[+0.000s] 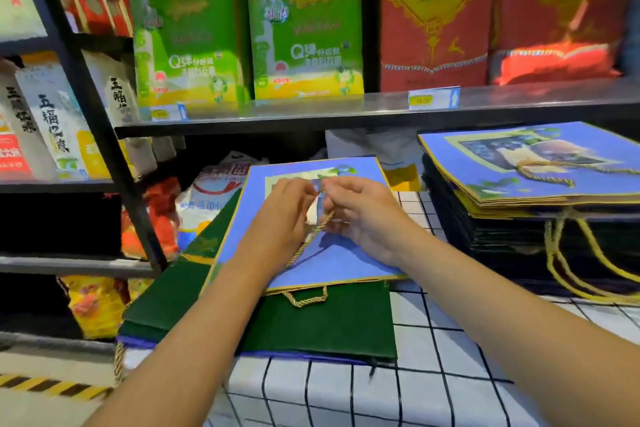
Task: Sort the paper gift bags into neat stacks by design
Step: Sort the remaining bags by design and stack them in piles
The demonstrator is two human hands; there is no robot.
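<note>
A blue gift bag point(332, 263) with a picture panel and gold edging lies flat on top of a dark green gift bag point(311, 329), both on the white grid-patterned table point(433, 374). My left hand point(284, 215) and my right hand point(360, 215) hover over the blue bag's upper half, fingertips nearly meeting. Both pinch its gold rope handle point(311, 239), which trails down toward me. A second gold handle loop point(306, 300) pokes out at the blue bag's near edge. At the right stands a tall stack of bags point(540, 191), blue ones on top of dark ones.
A metal shelf point(346, 111) runs just above the table, carrying green and red rice packages. Black shelving point(86, 80) with more rice sacks stands at the left. Yellow rope handles point(568, 270) hang off the right stack. Yellow-black floor tape point(52, 386) lies lower left.
</note>
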